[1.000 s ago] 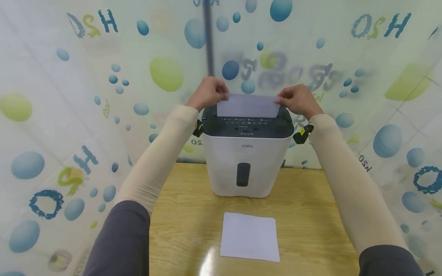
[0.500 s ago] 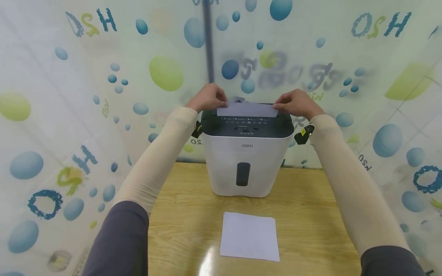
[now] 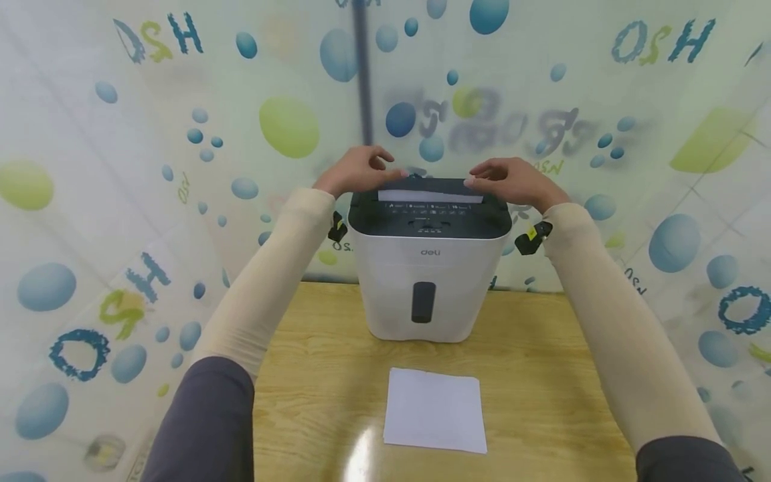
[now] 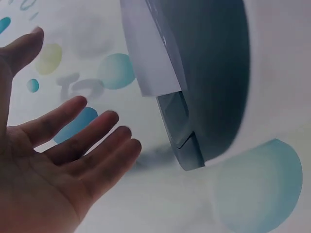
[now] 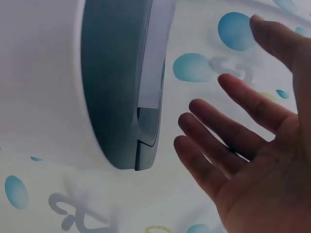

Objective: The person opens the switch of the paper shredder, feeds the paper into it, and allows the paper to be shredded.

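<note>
A white paper shredder (image 3: 458, 268) with a dark top stands upright at the back of the table. From its slot a narrow strip of a white paper sheet (image 3: 430, 196) sticks up, and the wrist views show this sheet (image 4: 146, 53) too. My left hand (image 3: 361, 169) hovers by the left end of the slot, fingers spread and apart from the sheet. By the right end is my right hand (image 3: 512, 179), its fingers loose; in the right wrist view nothing lies between thumb and fingers. In front of the shredder lies white paper (image 3: 434, 412), flat on the wood.
The wooden table (image 3: 313, 375) ends at a patterned curtain (image 3: 289, 67) close behind the shredder. The curtain also hangs on both sides. Black wrist cameras (image 3: 533, 237) sit on both sleeves, beside the shredder's top.
The paper sheet has sunk down into the shredder's slot, leaving a thin strip. Both hands came down with it, then let go of its corners. The paper on the table stays put.
</note>
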A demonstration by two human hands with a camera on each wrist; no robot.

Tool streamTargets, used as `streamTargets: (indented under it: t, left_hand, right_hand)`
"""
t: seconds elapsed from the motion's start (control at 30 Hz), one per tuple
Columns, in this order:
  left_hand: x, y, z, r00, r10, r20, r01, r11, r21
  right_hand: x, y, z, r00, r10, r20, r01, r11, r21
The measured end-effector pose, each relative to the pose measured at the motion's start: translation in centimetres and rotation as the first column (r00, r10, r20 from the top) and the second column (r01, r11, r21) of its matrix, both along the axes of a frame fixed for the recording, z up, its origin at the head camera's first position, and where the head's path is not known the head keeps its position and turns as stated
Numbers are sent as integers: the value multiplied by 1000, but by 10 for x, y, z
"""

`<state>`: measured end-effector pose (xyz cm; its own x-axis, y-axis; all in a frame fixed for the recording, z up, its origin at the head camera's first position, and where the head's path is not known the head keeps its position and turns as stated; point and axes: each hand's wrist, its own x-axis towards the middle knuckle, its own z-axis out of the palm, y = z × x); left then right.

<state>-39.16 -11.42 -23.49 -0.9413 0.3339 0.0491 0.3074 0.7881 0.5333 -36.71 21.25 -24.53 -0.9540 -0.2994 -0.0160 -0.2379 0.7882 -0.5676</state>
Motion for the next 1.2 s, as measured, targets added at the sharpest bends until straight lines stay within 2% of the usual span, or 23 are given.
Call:
streamTargets:
  t: [0.13,0.3,0.57,0.73,0.83,1.0,1.2]
  left_hand:
    - [2,-4,-2,999,23,-24,-23,1000,-4]
    - [4,-12,-8,997,25,-75,-23,1000,20]
    - [15,-29,-25,990,28,-140,-17,997,77]
    - [25,-37,-39,973,21,-230,8,992,123]
    - [32,-43,-48,966,32,-258,7,989,151]
    - [46,-52,-65,963,46,-266,2,984,177]
    - [55,-64,-93,963,86,-256,-32,977,209]
  right_hand:
    - [5,3,0,1000,12,-21,-12,1000,10]
    - [14,9,-4,999,-9,-51,10,1000,16]
    - [28,19,-15,994,-23,-103,25,1000,18]
    - [37,31,-28,989,-19,-147,18,1000,-9]
    - [43,37,-35,987,-25,-157,22,1000,-18]
    - [53,43,-46,983,-47,-180,44,999,-20]
    - [63,46,-62,977,-60,-205,55,998,-28]
